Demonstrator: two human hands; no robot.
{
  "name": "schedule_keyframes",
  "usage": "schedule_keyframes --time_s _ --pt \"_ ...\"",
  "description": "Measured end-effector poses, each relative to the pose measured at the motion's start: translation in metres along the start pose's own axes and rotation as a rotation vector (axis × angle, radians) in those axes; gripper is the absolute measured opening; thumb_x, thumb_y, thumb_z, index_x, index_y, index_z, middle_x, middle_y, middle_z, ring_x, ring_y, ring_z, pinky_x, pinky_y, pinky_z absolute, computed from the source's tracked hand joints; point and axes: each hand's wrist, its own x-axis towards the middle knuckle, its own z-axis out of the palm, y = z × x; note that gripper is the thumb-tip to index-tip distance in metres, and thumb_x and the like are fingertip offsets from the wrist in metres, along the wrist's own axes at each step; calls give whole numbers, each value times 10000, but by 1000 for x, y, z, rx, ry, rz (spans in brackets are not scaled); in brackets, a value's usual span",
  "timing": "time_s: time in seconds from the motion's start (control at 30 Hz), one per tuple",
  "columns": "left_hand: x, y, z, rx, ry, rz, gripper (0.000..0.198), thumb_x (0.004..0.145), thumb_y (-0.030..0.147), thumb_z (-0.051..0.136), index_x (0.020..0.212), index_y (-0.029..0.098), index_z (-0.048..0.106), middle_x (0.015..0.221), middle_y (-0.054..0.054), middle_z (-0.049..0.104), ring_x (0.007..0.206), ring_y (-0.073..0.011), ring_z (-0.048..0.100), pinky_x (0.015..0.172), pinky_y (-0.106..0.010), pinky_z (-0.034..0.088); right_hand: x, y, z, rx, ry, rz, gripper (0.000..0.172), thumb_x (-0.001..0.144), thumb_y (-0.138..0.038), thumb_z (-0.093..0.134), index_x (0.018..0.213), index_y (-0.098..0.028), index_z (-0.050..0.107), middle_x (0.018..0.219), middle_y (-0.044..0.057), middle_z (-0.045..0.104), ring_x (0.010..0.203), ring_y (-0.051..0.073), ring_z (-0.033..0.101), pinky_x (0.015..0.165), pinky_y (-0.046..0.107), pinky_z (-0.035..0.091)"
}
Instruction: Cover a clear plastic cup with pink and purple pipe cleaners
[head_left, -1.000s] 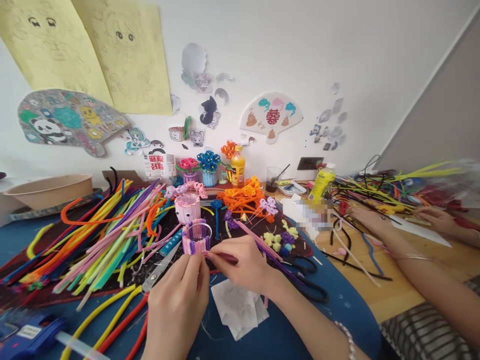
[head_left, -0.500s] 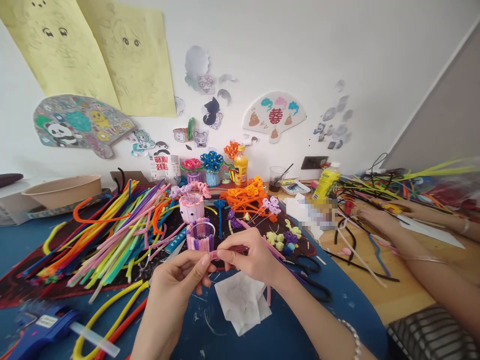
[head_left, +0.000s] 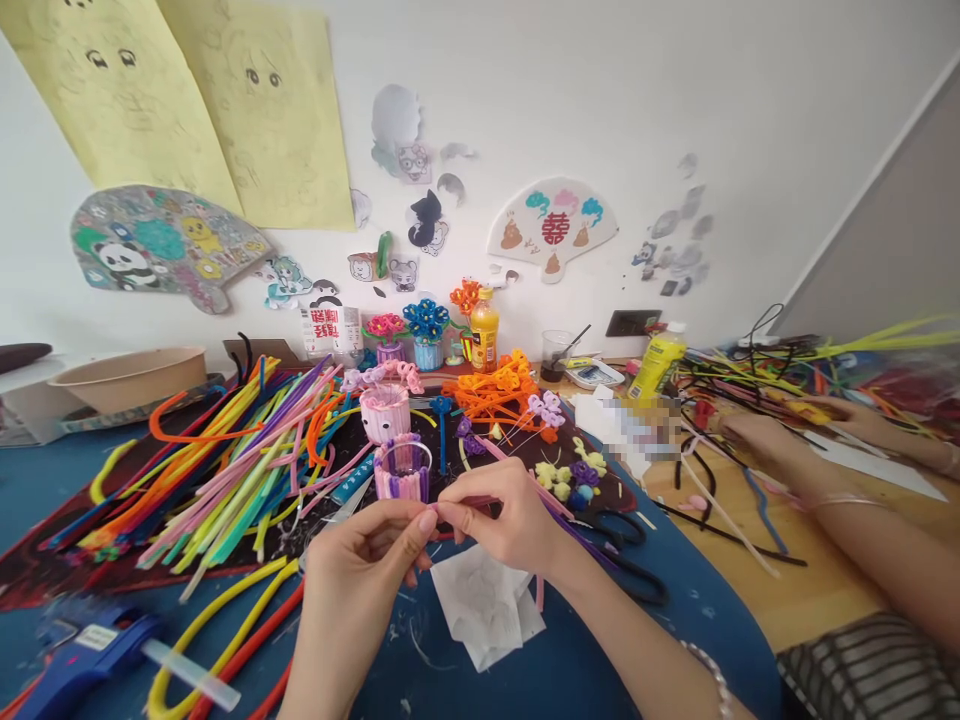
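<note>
My left hand (head_left: 379, 560) and my right hand (head_left: 499, 515) meet over the table, thumbs and fingertips pinched together on a short pink pipe cleaner (head_left: 435, 508). Most of that piece is hidden by my fingers. Just behind them stands a pink and purple pipe-cleaner cup (head_left: 403, 486) with a wire ring at its top. Farther back is a pink pot (head_left: 385, 415) with small eyes and curled pink pieces above it. Below my right hand lies a crumpled white tissue (head_left: 484, 610) on the blue tabletop.
Loose coloured pipe cleaners (head_left: 240, 470) spread across the left side. A blue glue gun (head_left: 94, 650) lies front left, and black-handled scissors (head_left: 637, 575) sit right of my right wrist. Orange pipe-cleaner flowers (head_left: 499, 390) lie behind. Another person's arm (head_left: 832, 500) reaches in at the right.
My hands have drawn slightly closer together, and less of the pink pipe cleaner shows between the fingertips. The view has shifted slightly.
</note>
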Motion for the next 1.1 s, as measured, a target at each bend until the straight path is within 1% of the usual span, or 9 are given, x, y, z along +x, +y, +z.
schedule_keyframes --time_s 0.17,0.3,0.37,0.47,0.6,0.7,0.77,0.97,1.1 --pt "0 -6 -2 146 56 115 212 683 410 777 712 202 746 540 5 682 443 -112 577 403 -159 458 0 0 0 -12 -17 5 261 866 -190 585 643 -119 701 534 29 626 478 107 548 467 194 407" --pt "0 -10 -3 270 80 215 201 728 420 739 722 219 739 543 19 672 446 -118 586 420 -172 479 0 2 0 37 -46 62 250 871 -227 594 684 -123 724 532 26 624 488 119 563 489 208 436" --pt "1 -11 -4 315 86 256 195 748 418 722 725 225 736 558 23 678 445 -114 586 424 -175 481 0 4 -1 102 -62 123 234 865 -255 608 716 -124 732 534 21 620 492 119 563 491 212 442" --pt "2 -10 -6 348 86 329 151 756 385 726 775 237 747 617 25 713 501 -119 629 476 -175 515 -1 8 -3 264 -74 246 223 841 -300 644 723 -125 717 515 4 601 444 98 517 434 200 402" --pt "1 -6 -8 390 87 486 129 774 309 724 886 258 761 703 36 750 585 -111 677 569 -158 550 -1 11 -7 443 -122 348 249 812 -336 684 679 -126 682 484 -12 581 382 75 470 388 190 373" --pt "-1 -2 -6 433 104 615 71 796 257 712 849 266 759 750 54 764 601 -82 678 597 -119 538 -1 11 -9 495 -139 357 264 804 -350 698 670 -122 685 474 -13 581 373 75 478 382 189 381" --pt "-1 -1 -5 457 112 673 62 802 231 709 832 264 753 764 62 768 613 -69 681 614 -99 531 0 9 -10 511 -143 360 266 799 -350 707 666 -121 689 470 -13 582 369 74 479 379 187 381" --pt "0 2 -5 507 79 797 47 825 193 689 832 221 726 732 50 755 587 -55 674 607 -79 520 -1 9 -10 555 -184 367 288 809 -352 716 660 -108 683 470 -10 587 352 67 476 372 182 377" --pt "-1 1 -5 570 112 885 66 842 169 669 810 204 715 714 39 748 599 -54 676 626 -78 513 -1 10 -9 568 -193 366 308 812 -372 719 670 -101 683 466 -10 584 351 65 480 376 179 384"
